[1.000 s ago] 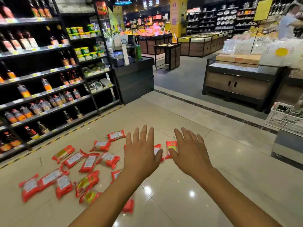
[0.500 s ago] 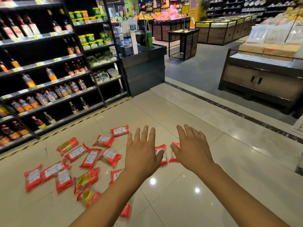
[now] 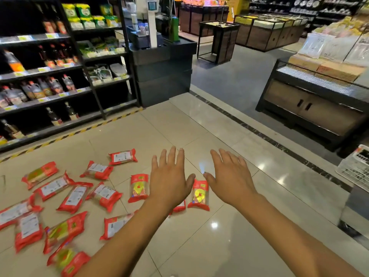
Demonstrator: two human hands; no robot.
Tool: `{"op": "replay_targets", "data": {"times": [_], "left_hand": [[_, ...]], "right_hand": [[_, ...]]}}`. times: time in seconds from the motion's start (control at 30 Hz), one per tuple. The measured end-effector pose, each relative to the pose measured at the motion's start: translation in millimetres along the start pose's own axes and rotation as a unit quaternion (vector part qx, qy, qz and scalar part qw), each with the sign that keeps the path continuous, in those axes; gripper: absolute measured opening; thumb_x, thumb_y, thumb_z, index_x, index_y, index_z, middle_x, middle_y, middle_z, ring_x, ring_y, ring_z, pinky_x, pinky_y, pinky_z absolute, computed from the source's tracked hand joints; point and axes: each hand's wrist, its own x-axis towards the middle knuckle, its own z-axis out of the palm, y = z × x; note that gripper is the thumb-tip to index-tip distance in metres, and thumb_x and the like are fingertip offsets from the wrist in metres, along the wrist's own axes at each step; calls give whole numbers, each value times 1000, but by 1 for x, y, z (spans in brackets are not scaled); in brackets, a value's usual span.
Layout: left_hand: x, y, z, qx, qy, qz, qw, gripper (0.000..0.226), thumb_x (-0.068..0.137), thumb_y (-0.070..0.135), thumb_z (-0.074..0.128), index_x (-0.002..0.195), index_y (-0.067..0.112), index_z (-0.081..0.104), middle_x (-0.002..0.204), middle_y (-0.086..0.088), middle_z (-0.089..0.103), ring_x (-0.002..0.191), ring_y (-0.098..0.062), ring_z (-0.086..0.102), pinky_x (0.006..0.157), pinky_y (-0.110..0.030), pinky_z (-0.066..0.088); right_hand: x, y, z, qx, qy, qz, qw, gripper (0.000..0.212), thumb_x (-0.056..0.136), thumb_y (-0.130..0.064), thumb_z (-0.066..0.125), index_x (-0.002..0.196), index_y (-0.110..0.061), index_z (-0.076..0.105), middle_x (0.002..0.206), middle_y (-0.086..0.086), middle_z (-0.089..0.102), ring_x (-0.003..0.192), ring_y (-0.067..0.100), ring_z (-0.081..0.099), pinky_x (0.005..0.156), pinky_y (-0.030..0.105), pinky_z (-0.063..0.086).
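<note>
Red pkts [image 3: 75,198] strewn on floor [image 3: 229,246]; my left grip [image 3: 169,180] & right grip [image 3: 231,176] spread flat, empty, palms down, prob. to scoop nearest pkt [image 3: 199,194].

Two bare forearms are extended forward and downward from the lower edge of the view, converging slightly toward the centre. The left hand [image 3: 169,181] is held palm down, fingers straight and lightly spread, the thumb angled out to the right. The right hand [image 3: 229,178] is held likewise, palm down with fingers straight and fanned, its thumb pointed left. The two thumb tips are kept just apart; nothing is gripped by either hand.
</note>
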Motion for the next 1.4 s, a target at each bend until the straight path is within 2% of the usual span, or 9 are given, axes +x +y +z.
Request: {"op": "replay_targets", "data": {"times": [0.17, 0.33, 0.6, 0.8, 0.9, 1.03, 1.1, 1.27, 1.4], "left_hand": [[75, -15, 21, -5, -16, -1, 1000, 83, 103, 65, 35, 165, 20, 4, 174, -8, 7, 159, -32, 9, 128, -51, 7], [131, -23, 44, -13, -37, -4, 999, 82, 103, 64, 37, 165, 19, 8, 173, -8, 13, 158, -32, 15, 128, -51, 16], [229, -36, 132, -6, -101, -41, 994, 81, 103, 61, 39, 165, 17, 11, 172, -10, 16, 157, -33, 19, 127, -50, 19], [298, -52, 279, -16, -155, -111, 981, 76, 102, 56, 45, 161, 14, 23, 166, -8, 31, 150, -31, 34, 119, -48, 33], [330, -64, 385, -35, -201, -146, 968, 76, 100, 51, 52, 160, 11, 26, 162, -10, 37, 145, -33, 39, 114, -46, 37], [356, -75, 527, -70, -260, -191, 944, 76, 99, 48, 56, 158, 9, 28, 156, -13, 42, 139, -37, 42, 107, -47, 41], [362, -81, 594, -88, -281, -220, 930, 78, 98, 49, 58, 158, 9, 27, 155, -14, 42, 138, -38, 43, 106, -48, 41], [361, -103, 742, -115, -316, -286, 897, 84, 93, 55, 65, 155, 11, 30, 153, -13, 43, 139, -37, 43, 105, -49, 42], [359, -123, 837, -159, -309, -335, 876, 90, 83, 63, 72, 148, 12, 36, 142, -13, 49, 129, -37, 53, 101, -53, 50]], "right_hand": [[72, 17, 9, 34, -11, 16, 999, 71, 105, -53, 41, 161, -20, 13, 168, 9, 18, 155, 27, 18, 125, 41, 16], [125, 45, 33, 61, -30, 35, 997, 71, 104, -51, 44, 161, -18, 16, 166, 10, 25, 153, 27, 24, 123, 40, 21], [236, 79, 130, 112, -87, 50, 989, 66, 103, -46, 50, 158, -17, 25, 157, 8, 39, 142, 27, 40, 117, 40, 31], [325, 117, 267, 158, -152, 99, 971, 70, 99, -43, 59, 156, -17, 28, 153, 9, 45, 137, 29, 45, 110, 43, 39], [362, 139, 365, 165, -191, 121, 960, 71, 97, -43, 64, 154, -15, 31, 150, 11, 48, 133, 33, 48, 106, 43, 42], [390, 161, 502, 174, -231, 145, 946, 81, 94, -42, 66, 158, -13, 25, 149, 15, 47, 134, 36, 46, 106, 45, 41], [399, 166, 570, 187, -248, 160, 937, 85, 92, -43, 69, 158, -14, 24, 148, 15, 47, 134, 36, 46, 106, 46, 42], [423, 173, 726, 251, -273, 214, 904, 80, 84, -44, 77, 147, -17, 37, 134, 16, 56, 125, 38, 53, 97, 46, 47], [443, 181, 831, 322, -264, 270, 868, 85, 80, -50, 80, 146, -16, 38, 133, 16, 58, 121, 39, 58, 100, 50, 50]]}}
